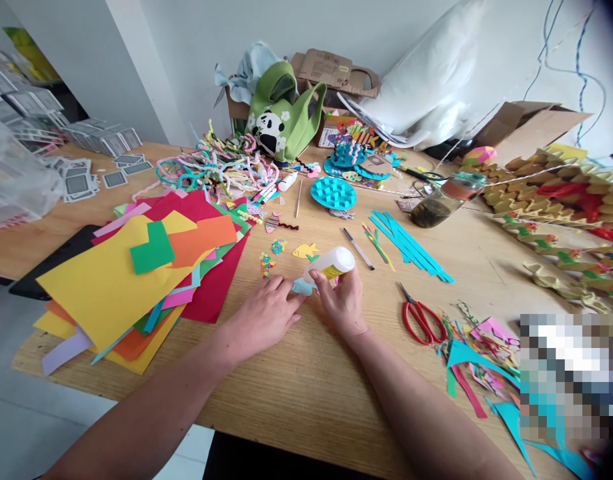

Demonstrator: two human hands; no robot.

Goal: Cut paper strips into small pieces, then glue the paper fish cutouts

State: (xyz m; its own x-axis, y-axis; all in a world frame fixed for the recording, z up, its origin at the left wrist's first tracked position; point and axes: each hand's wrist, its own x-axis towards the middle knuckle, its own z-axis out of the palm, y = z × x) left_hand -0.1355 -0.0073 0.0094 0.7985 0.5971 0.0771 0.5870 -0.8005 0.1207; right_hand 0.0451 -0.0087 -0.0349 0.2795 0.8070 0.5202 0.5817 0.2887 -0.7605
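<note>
My right hand (345, 303) is wrapped around a white glue bottle (339, 261) with a yellow label, tipped so its narrow end points down to the left. Below the bottle lies a light blue paper cutout (302, 287), partly covered. My left hand (267, 312) lies low over the table, fingers stretched out, fingertips at the cutout's left edge. Just beyond are a yellow paper fish (305, 251) and small piles of colored paper bits (267, 265). A striped paper fish (273, 223) sits farther back. The bottle's tip is hidden from me.
Colored paper sheets (111, 287) are stacked at left. Red-handled scissors (420, 320), a pen (359, 249), blue paper strips (411, 247) and paper scraps (486, 360) lie at right. Behind stand pipe cleaners (216, 167), a green panda bag (281, 120), a jar (443, 200) and egg trays (551, 177).
</note>
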